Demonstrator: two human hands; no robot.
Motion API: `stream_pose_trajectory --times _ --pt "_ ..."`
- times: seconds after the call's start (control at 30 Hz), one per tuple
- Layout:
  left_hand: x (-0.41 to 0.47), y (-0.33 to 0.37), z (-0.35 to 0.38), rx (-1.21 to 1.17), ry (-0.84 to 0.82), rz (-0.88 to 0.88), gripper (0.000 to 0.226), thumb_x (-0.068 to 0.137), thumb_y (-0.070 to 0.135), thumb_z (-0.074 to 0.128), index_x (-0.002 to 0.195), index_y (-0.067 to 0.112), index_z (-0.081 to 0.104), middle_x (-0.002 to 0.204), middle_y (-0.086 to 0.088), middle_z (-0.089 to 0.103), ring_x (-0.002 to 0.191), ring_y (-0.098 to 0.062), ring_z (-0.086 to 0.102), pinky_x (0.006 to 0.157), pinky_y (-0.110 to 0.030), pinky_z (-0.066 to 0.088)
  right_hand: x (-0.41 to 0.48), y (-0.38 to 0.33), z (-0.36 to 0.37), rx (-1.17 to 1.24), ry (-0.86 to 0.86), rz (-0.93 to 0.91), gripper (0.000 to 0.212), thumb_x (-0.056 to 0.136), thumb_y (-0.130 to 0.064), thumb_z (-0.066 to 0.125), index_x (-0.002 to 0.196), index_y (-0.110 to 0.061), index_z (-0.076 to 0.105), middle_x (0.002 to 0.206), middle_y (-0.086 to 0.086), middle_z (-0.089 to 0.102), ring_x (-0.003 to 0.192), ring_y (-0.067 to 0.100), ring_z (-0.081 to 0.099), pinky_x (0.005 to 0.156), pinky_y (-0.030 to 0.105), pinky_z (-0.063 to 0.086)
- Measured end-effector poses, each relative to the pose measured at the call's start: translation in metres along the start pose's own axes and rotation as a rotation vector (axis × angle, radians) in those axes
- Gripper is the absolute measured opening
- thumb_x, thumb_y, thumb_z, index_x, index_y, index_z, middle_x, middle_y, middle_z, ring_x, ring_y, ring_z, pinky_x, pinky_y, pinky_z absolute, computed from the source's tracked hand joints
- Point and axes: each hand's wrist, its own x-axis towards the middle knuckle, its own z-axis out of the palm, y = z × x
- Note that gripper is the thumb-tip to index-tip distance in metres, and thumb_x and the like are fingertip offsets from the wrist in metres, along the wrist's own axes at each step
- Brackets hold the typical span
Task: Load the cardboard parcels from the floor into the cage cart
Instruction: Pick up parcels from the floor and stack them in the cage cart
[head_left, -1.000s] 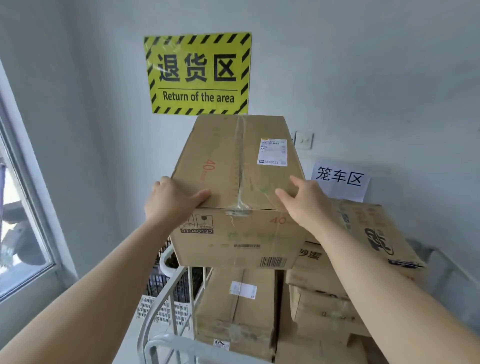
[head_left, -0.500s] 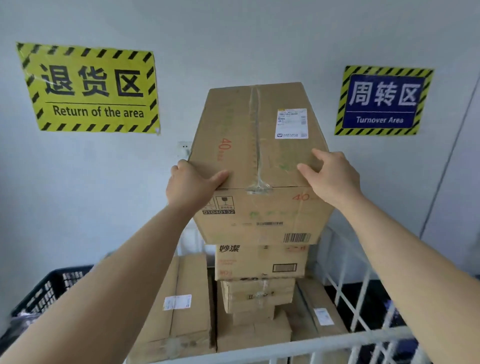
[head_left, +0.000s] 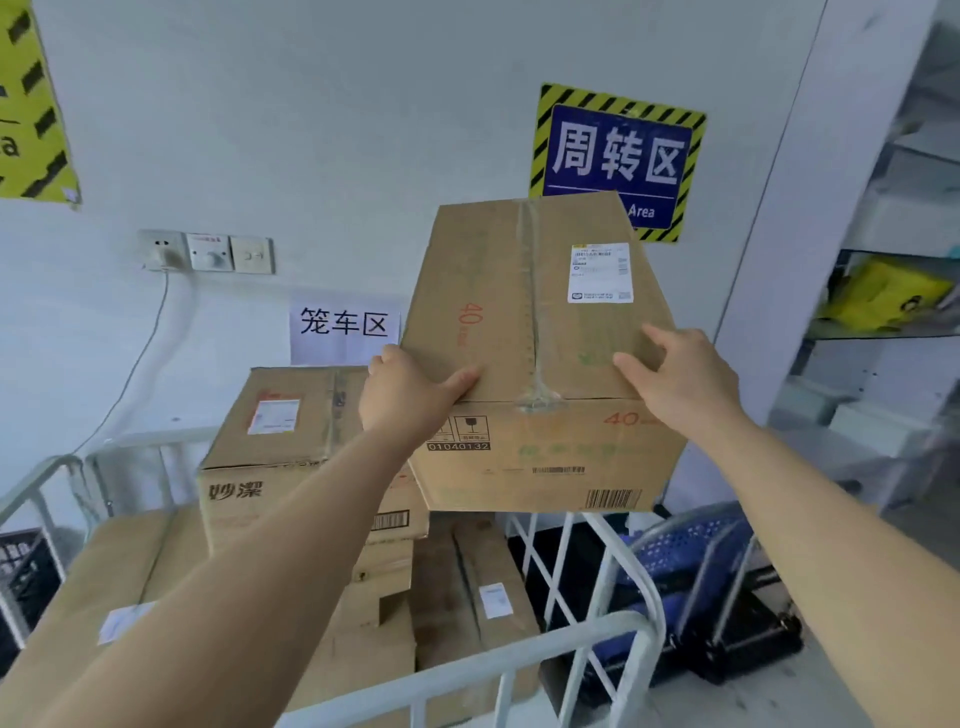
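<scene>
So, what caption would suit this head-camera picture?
Left hand and right hand hold a parcel over the boxes in the cage cart.

The brown box (head_left: 498, 291) was printed in red; the blue sign (head_left: 618, 156) was bordered with yellow-and-black stripes.

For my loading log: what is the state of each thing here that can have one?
held parcel, taped shut, held in both hands over the cage cart.
left hand, grips its left corner.
right hand, grips its right corner.
cage cart, partly loaded with parcels.
top stacked parcel, taped shut, resting on the stack.
wall socket, plug inserted.
</scene>
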Motion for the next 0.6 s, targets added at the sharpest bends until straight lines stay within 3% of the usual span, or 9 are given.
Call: stream_pose_trajectory --times 0.23,0.6 --pt "0.000 -0.005 0.096 0.110 -0.047 -0.119 0.096 0.066 0.072 0.066 0.129 0.005 0.039 0.128 -0.011 0.047 0.113 -0.031 0.053 0.088 -0.047 0.050 0.036 0.088 0.054 -0.009 -0.158 0.028 0.060 0.090 -0.053 0.048 0.144 -0.029 0.037 0.137 0.007 0.044 0.117 0.024 0.052 0.096 0.036 0.040" --pt "0.037 -0.057 0.185 0.230 -0.151 -0.223 0.093 0.068 0.070 0.066 0.128 0.004 0.039 0.126 -0.011 0.047 0.111 -0.030 0.053 0.087 -0.043 0.051 0.077 0.147 0.165 -0.009 -0.335 0.075 0.062 0.090 -0.054 0.048 0.145 -0.029 0.035 0.141 0.006 0.043 0.118 0.024 0.052 0.094 0.038 0.042"
